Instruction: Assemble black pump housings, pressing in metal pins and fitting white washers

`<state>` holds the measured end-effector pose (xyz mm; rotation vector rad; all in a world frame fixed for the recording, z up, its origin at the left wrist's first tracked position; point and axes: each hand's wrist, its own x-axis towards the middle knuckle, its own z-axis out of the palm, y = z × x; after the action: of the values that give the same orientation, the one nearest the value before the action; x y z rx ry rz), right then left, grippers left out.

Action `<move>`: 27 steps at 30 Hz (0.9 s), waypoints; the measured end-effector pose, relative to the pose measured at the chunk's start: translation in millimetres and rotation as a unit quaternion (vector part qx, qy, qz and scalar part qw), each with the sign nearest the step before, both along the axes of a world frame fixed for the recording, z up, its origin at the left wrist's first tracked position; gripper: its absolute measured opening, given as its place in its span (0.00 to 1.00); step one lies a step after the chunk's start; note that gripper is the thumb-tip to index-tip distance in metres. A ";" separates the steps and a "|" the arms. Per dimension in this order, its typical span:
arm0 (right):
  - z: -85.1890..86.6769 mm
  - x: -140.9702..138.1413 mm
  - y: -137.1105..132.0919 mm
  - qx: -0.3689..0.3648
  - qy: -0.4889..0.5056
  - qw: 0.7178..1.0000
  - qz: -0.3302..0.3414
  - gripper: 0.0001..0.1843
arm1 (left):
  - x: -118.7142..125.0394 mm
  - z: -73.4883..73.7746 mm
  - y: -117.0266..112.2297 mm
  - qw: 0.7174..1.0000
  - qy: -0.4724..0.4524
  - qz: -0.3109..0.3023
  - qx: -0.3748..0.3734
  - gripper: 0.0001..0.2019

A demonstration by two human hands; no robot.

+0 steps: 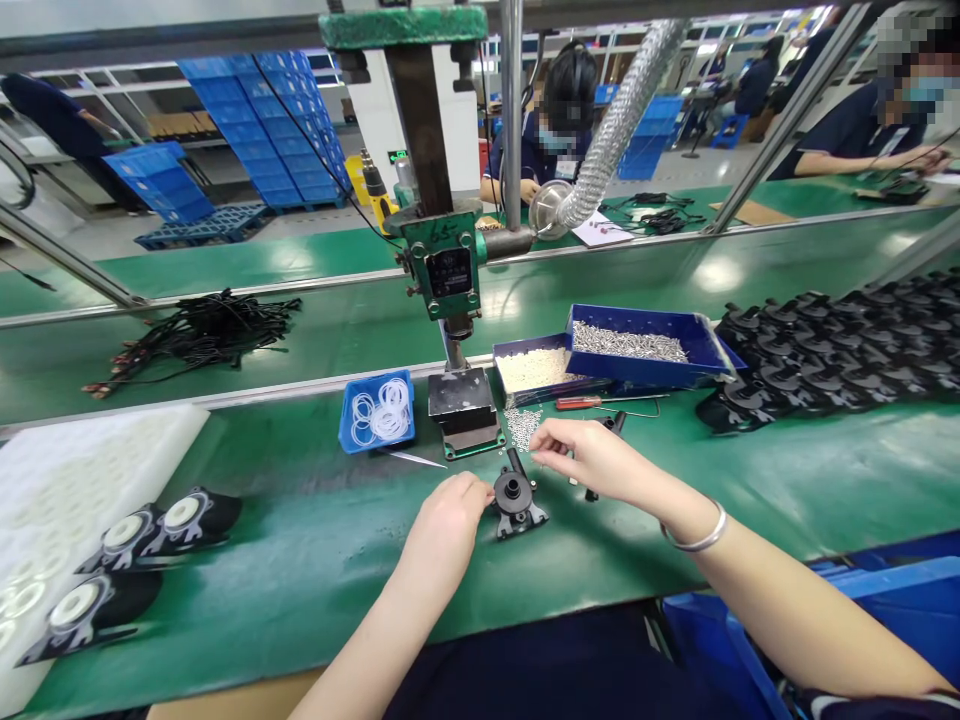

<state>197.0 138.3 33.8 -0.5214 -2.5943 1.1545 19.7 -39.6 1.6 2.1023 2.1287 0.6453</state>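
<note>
My left hand is closed on the left edge of a black plastic housing with a round hub, which rests on the green bench. Just above and to the right of the housing is my right hand, thumb and fingers pinched together; whatever sits between the fingertips is too small to make out. Beside those fingertips lies a loose pile of tiny pale rings. A black rod-like part is partly hidden behind my right hand.
A green press stands ahead, its block behind the housing. Around it are a blue tray of white rings, a bin of metal pins, a bin of cream pieces and a red-handled screwdriver. Black housings crowd the right.
</note>
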 end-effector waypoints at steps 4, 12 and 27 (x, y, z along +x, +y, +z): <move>-4.5 -12.1 -3.9 0.006 0.010 1.000 0.005 0.07 | 1.3 1.9 0.0 1.000 0.025 -0.015 -0.003 0.06; -10.9 -12.7 -7.0 -0.014 0.026 1.000 -0.001 0.07 | -0.5 4.2 -3.9 1.000 -0.013 -0.009 -0.006 0.08; 23.4 11.8 38.9 0.158 0.107 0.969 -0.158 0.06 | 6.3 23.1 2.2 0.985 0.101 -0.013 -0.136 0.14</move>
<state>208.8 177.2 57.1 -0.6645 -2.3375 0.6401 26.0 -37.4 24.7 2.1138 2.1373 0.1303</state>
